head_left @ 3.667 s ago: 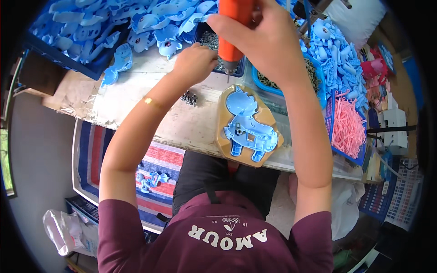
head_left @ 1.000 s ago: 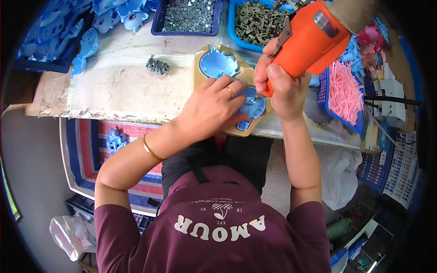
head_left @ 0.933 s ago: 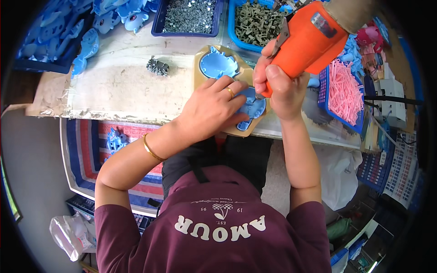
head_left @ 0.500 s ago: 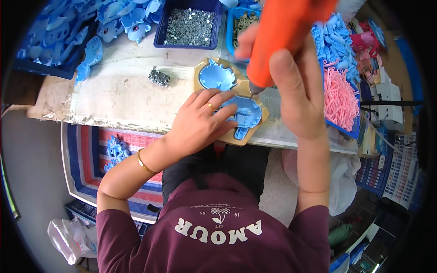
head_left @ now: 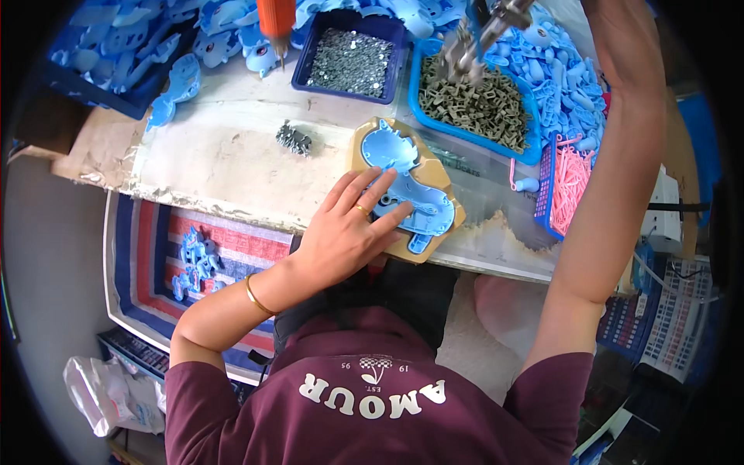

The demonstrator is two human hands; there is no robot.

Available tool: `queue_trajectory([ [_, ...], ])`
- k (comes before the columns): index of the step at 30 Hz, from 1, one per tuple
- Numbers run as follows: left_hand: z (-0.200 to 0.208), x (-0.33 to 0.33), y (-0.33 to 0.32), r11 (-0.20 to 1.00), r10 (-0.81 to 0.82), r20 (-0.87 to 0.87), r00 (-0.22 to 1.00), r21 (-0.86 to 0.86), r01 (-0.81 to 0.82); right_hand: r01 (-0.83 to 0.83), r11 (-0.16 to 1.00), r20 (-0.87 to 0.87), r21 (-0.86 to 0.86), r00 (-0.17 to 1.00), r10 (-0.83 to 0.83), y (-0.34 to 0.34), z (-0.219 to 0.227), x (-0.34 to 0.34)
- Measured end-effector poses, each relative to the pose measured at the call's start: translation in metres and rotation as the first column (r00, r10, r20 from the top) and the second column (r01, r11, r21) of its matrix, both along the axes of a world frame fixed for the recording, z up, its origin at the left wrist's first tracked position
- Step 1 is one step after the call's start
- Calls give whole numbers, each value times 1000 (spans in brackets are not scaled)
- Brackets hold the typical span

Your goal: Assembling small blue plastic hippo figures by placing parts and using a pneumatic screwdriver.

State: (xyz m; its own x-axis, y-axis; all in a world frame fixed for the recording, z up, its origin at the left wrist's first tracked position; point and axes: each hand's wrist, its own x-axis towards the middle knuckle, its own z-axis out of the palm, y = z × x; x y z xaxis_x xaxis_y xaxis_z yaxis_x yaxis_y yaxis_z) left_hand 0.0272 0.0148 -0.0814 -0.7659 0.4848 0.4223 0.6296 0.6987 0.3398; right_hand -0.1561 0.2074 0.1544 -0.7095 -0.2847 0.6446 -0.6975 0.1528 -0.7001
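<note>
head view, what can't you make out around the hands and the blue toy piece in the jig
- Right hand: cut off by the top edge of the head view, so its grip cannot be told.
- Orange tool: only its lower tip shows; the rest is beyond the top edge.
- Blue toy piece: its near left part lies under the left hand.
- Metal thing over the olive parts tray: blurred.

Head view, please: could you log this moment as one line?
left hand: flat on blue plastic part in tan holder | right hand: above frame, unseen | orange tool: hanging, unheld | screw tray: behind
</note>
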Motion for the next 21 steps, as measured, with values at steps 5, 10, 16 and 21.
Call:
queue_trajectory([
  [5, -3, 2, -1, 999, 26, -5, 1000, -21, -26, -292, 956, 184, -25, 939, 291, -17, -31, 38],
  [10, -7, 0, 1, 1000, 9, 0, 1000, -13, -9, -404, 851, 273, -336, 823, 498, -25, -60, 62],
  [16, -8, 1, 1, 1000, 6, -13, 1000, -15, -7, -49, 908, 287, -415, 941, 181, -58, -71, 98],
  [21, -7, 3, -1, 1000, 8, -22, 1000, -5, -8, 116, 969, 516, -217, 857, 13, -57, -62, 115],
])
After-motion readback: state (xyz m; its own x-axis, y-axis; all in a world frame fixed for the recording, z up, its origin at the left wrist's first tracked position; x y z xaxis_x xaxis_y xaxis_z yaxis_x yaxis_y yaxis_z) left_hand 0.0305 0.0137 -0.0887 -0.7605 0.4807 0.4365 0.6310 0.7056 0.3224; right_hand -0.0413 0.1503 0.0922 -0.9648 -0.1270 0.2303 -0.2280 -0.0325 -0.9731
